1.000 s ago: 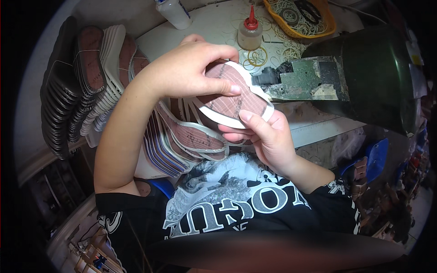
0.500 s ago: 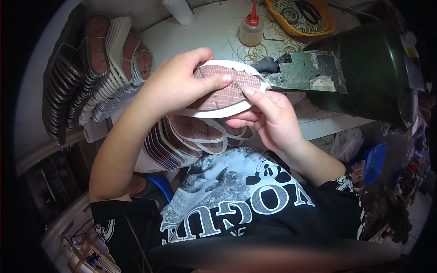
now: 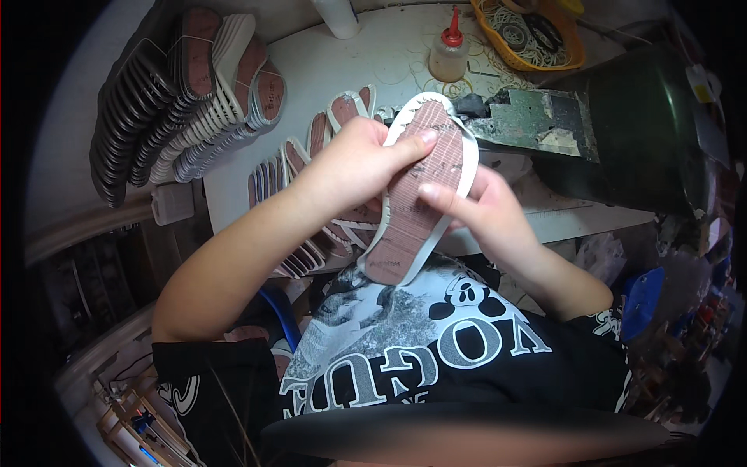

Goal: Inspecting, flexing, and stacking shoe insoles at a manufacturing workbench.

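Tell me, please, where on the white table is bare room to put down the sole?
Bare white table lies between the upright stack of soles and the glue bottle. Crowded: the fanned soles under the hands, and the yellow basket corner.

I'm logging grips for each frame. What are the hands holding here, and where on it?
Both hands hold one shoe sole: the left hand grips its upper left edge, and the right hand supports its right side from behind, thumb on the brown face.
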A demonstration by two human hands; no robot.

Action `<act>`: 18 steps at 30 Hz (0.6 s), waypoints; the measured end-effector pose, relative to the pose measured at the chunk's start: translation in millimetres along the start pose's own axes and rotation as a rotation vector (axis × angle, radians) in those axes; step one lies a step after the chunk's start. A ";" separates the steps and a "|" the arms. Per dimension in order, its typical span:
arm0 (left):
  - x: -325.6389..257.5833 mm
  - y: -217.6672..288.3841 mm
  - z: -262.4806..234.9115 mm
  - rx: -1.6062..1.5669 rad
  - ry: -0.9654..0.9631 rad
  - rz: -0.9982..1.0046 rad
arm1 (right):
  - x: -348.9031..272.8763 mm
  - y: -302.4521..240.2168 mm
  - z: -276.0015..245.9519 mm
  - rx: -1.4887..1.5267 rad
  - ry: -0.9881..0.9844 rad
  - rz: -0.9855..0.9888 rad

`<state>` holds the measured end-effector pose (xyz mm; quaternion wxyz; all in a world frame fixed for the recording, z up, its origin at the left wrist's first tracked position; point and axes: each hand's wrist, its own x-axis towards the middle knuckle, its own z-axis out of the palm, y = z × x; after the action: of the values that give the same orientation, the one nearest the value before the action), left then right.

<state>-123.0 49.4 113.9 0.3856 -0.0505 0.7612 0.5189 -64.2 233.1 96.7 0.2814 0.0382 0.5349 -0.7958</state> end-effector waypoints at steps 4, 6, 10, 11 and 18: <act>-10.9 10.8 11.3 0.031 0.003 -0.093 | 1.4 1.8 -20.2 -0.036 0.022 -0.043; -11.5 11.3 2.6 -0.033 -0.069 -0.142 | 4.4 -1.3 -23.4 -0.001 0.030 -0.021; -8.3 7.6 -8.6 -0.105 -0.068 -0.051 | 14.6 0.3 -17.0 -0.017 0.042 -0.034; -9.9 5.8 -6.9 -0.107 -0.023 -0.033 | 15.3 2.5 -13.5 0.071 0.047 -0.037; -3.9 -1.1 0.9 -0.139 0.144 0.032 | -26.9 33.9 -25.8 -0.105 -0.203 0.261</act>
<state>-119.3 48.3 115.4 0.3170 -0.1021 0.7499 0.5717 -31.2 257.4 67.3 0.4365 0.0122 0.5352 -0.7231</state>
